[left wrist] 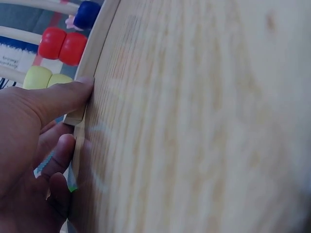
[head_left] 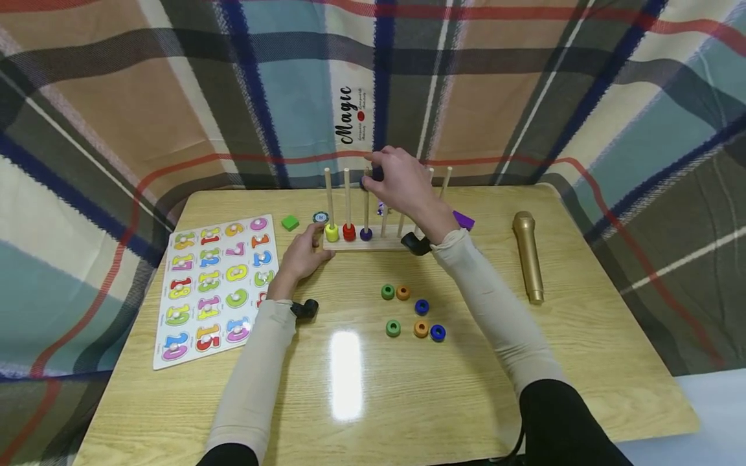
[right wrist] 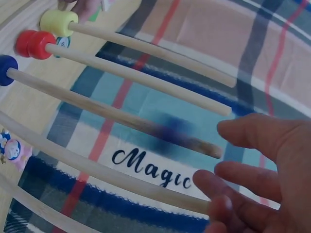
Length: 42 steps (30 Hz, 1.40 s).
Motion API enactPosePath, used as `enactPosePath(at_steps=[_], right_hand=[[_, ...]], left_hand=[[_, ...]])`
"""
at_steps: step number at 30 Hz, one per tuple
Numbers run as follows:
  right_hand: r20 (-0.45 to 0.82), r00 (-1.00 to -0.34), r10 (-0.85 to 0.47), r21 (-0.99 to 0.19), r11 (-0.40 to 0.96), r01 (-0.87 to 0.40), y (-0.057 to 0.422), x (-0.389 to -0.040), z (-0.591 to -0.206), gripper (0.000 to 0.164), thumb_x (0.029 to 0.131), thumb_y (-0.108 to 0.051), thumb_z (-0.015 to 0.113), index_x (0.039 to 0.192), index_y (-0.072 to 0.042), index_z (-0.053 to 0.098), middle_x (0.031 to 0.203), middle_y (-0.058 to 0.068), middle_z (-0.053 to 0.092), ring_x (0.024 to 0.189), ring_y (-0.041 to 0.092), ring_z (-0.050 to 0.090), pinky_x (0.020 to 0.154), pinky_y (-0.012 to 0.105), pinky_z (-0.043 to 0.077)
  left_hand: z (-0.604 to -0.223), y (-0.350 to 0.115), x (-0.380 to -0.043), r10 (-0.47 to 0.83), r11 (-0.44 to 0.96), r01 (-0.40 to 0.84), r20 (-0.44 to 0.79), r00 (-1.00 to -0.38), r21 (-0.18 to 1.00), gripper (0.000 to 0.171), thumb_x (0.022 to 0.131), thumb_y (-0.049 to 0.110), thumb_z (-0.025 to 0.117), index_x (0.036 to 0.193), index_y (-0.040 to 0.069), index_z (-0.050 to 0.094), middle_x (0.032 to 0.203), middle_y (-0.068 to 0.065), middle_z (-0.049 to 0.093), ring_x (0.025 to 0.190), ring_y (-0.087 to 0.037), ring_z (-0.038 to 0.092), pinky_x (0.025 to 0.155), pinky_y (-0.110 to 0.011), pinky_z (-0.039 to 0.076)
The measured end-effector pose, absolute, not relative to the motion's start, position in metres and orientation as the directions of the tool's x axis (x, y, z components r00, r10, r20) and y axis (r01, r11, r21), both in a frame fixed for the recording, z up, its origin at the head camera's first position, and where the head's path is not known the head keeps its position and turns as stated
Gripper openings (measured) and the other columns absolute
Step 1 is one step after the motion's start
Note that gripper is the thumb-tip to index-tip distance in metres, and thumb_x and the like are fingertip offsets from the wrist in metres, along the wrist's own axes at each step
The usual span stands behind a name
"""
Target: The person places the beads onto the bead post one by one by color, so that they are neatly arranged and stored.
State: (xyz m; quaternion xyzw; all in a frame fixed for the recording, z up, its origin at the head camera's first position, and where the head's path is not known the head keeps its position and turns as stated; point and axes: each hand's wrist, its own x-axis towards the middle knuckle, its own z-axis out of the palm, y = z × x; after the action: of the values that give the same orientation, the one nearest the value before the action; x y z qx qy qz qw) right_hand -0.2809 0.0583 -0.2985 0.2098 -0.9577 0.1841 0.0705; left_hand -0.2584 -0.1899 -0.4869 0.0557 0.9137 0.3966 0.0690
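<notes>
A wooden peg rack (head_left: 373,244) with several upright pegs stands near the table's back edge. My left hand (head_left: 302,255) grips its left end, thumb on the front of the base and fingers behind. Yellow rings (head_left: 331,233) and red rings (head_left: 348,232) sit low on the first two pegs, and a dark blue ring (head_left: 366,234) on the third. Another dark blue ring (right wrist: 170,133), blurred, is partway along that third peg. My right hand (head_left: 402,184) is at the peg's top, fingers parted and apart from that ring.
Loose green (head_left: 387,292), orange (head_left: 421,329) and blue rings (head_left: 438,332) lie in front of the rack. A number puzzle board (head_left: 239,296) lies left, a gold microphone-shaped object (head_left: 528,259) right. Green (head_left: 289,222) and purple blocks (head_left: 463,220) lie near the rack.
</notes>
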Motion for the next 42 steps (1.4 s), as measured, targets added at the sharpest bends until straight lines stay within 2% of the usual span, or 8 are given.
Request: enactPosePath(at_steps=[4,8,11,16,22,31,37,42], right_hand=[[0.337,-0.865,-0.371,-0.358,0.799,-0.482,0.066,-0.271,-0.304,0.043,0.106,-0.029,0.067,0.144,-0.009,0.068,0.138,0.013,0.067,0.122,0.031,0.063,0.100,0.045,0.054],[0.467,-0.762,-0.448,-0.355,0.695,-0.626,0.081,-0.252,-0.329,0.024,0.102,-0.015,0.069,0.122,-0.004,0.076,0.117,0.013,0.073,0.102,0.031,0.066,0.082,0.043,0.055],[0.333,-0.734,-0.592,-0.333,0.654,-0.679,0.092,-0.234,-0.357,0.022,0.099,-0.015,0.074,0.117,-0.004,0.078,0.111,0.012,0.075,0.101,0.030,0.070,0.082,0.043,0.057],[-0.040,-0.685,-0.728,-0.247,0.671,-0.699,0.103,-0.210,-0.400,0.044,0.095,-0.033,0.082,0.130,-0.008,0.075,0.122,0.011,0.074,0.115,0.032,0.068,0.103,0.052,0.052],[-0.111,-0.652,-0.750,-0.226,0.658,-0.718,0.104,-0.200,-0.426,0.035,0.095,-0.030,0.084,0.124,-0.011,0.076,0.104,0.004,0.074,0.099,0.023,0.068,0.103,0.050,0.051],[0.014,-0.673,-0.739,-0.285,0.642,-0.711,0.103,-0.201,-0.423,0.021,0.096,-0.022,0.082,0.114,-0.010,0.080,0.110,0.005,0.076,0.100,0.023,0.070,0.099,0.046,0.054],[0.268,-0.748,-0.607,-0.361,0.657,-0.662,0.109,-0.226,-0.374,0.026,0.096,-0.017,0.081,0.119,-0.007,0.078,0.114,0.010,0.074,0.098,0.028,0.071,0.083,0.041,0.059],[0.500,-0.750,-0.432,-0.395,0.658,-0.642,0.109,-0.251,-0.340,0.029,0.098,-0.015,0.079,0.124,-0.004,0.077,0.113,0.014,0.070,0.093,0.029,0.064,0.074,0.039,0.052]], left_hand=[[-0.487,-0.192,-0.259,0.162,0.677,0.058,-0.072,-0.984,0.733,0.080,0.100,0.024,0.075,0.167,0.010,0.033,0.131,-0.024,0.061,0.117,-0.037,0.057,0.100,-0.056,0.047],[-0.487,-0.193,-0.260,0.158,0.673,0.061,-0.063,-0.985,0.737,0.080,0.100,0.024,0.076,0.166,0.010,0.034,0.128,-0.025,0.061,0.115,-0.037,0.057,0.100,-0.057,0.046],[-0.488,-0.194,-0.260,0.161,0.673,0.056,-0.073,-0.984,0.738,0.080,0.100,0.024,0.076,0.166,0.010,0.034,0.128,-0.024,0.061,0.116,-0.037,0.057,0.102,-0.057,0.046],[-0.487,-0.194,-0.261,0.154,0.676,0.048,-0.078,-0.985,0.735,0.080,0.100,0.024,0.076,0.167,0.010,0.034,0.133,-0.024,0.061,0.118,-0.037,0.057,0.103,-0.057,0.046],[-0.488,-0.194,-0.260,0.154,0.677,0.040,-0.088,-0.984,0.735,0.081,0.101,0.025,0.076,0.168,0.011,0.032,0.139,-0.025,0.059,0.123,-0.037,0.057,0.106,-0.058,0.045],[-0.489,-0.190,-0.258,0.145,0.678,0.029,-0.096,-0.985,0.734,0.080,0.101,0.025,0.075,0.167,0.012,0.032,0.135,-0.024,0.060,0.120,-0.037,0.057,0.103,-0.056,0.045],[-0.489,-0.191,-0.258,0.148,0.677,0.038,-0.086,-0.985,0.735,0.080,0.100,0.024,0.076,0.167,0.011,0.033,0.135,-0.024,0.061,0.119,-0.037,0.057,0.103,-0.056,0.045],[-0.488,-0.190,-0.259,0.150,0.669,0.043,-0.078,-0.986,0.742,0.080,0.100,0.024,0.076,0.166,0.010,0.034,0.136,-0.025,0.060,0.119,-0.037,0.057,0.103,-0.056,0.045]])
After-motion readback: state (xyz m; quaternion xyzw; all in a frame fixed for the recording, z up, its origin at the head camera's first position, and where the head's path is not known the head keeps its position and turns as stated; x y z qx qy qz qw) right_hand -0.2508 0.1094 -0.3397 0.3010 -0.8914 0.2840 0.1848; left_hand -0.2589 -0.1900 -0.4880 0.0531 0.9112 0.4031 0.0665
